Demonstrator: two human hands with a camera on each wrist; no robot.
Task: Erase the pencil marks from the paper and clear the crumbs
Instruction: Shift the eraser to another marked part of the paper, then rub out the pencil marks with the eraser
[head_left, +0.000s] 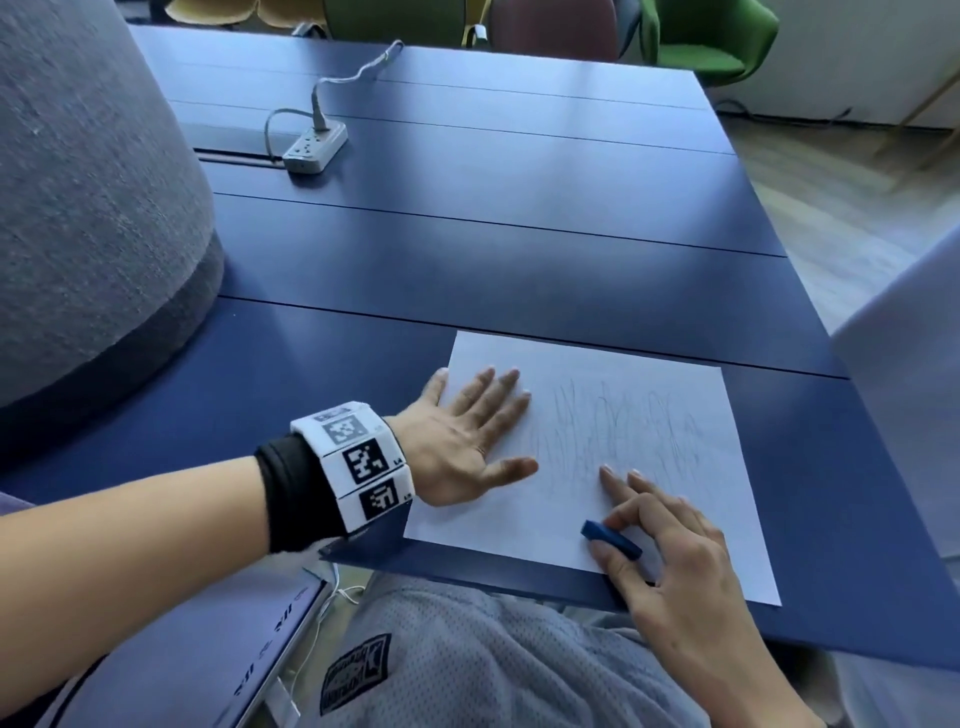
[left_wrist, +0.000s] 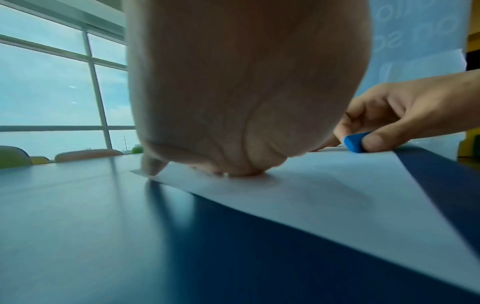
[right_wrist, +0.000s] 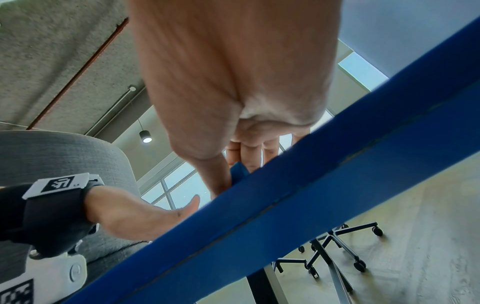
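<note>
A white sheet of paper (head_left: 649, 395) lies on the blue table (head_left: 467, 249) near its front edge, with grey pencil scribbles (head_left: 618, 431) across its middle. My left hand (head_left: 467, 436) lies flat with fingers spread on the sheet's left part, pressing it down. My right hand (head_left: 670, 551) pinches a small blue eraser (head_left: 610, 539) between thumb and fingers at the sheet's front edge, just below the scribbles. The left wrist view shows the eraser (left_wrist: 355, 142) touching the paper (left_wrist: 324, 185). In the right wrist view the eraser (right_wrist: 237, 171) is partly hidden by the table edge (right_wrist: 285, 205).
A grey power strip (head_left: 314, 148) with its cable lies at the back left of the table. A large grey upholstered seat back (head_left: 88, 208) stands at the left. Green and dark red chairs (head_left: 696, 41) stand behind the table. An office chair base (right_wrist: 335, 242) is under it.
</note>
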